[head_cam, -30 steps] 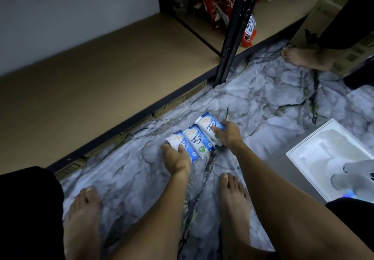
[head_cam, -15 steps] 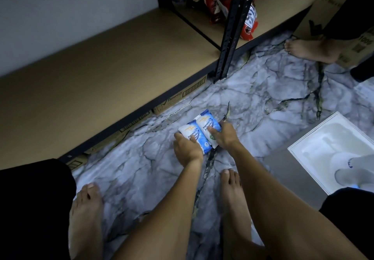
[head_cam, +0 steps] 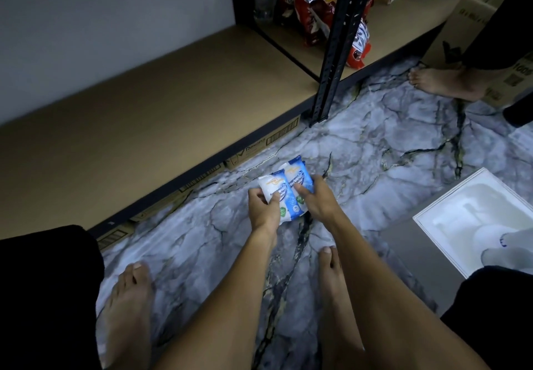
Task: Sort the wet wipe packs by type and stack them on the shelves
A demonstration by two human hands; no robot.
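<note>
Blue-and-white wet wipe packs (head_cam: 284, 191) are bunched together just above the marbled floor, pressed between my two hands. My left hand (head_cam: 264, 211) grips the left pack, thumb on its front. My right hand (head_cam: 315, 199) grips the right pack, fingers curled over its face. Two packs show; any pack behind them is hidden. The low tan shelf board (head_cam: 138, 116) lies to the far left of the packs, with nothing on its near part.
A black shelf post (head_cam: 331, 52) stands beyond the packs, with red snack bags (head_cam: 314, 3) on the neighbouring shelf. Flattened cardboard (head_cam: 259, 146) sticks out under the shelf. A white foam tray (head_cam: 473, 219) lies at right. My bare feet and another person's foot (head_cam: 441, 82) are on the floor.
Three packs lay spread in a row on the floor a second ago. My hands pushed them together, and now they grip the bunch closer in.
</note>
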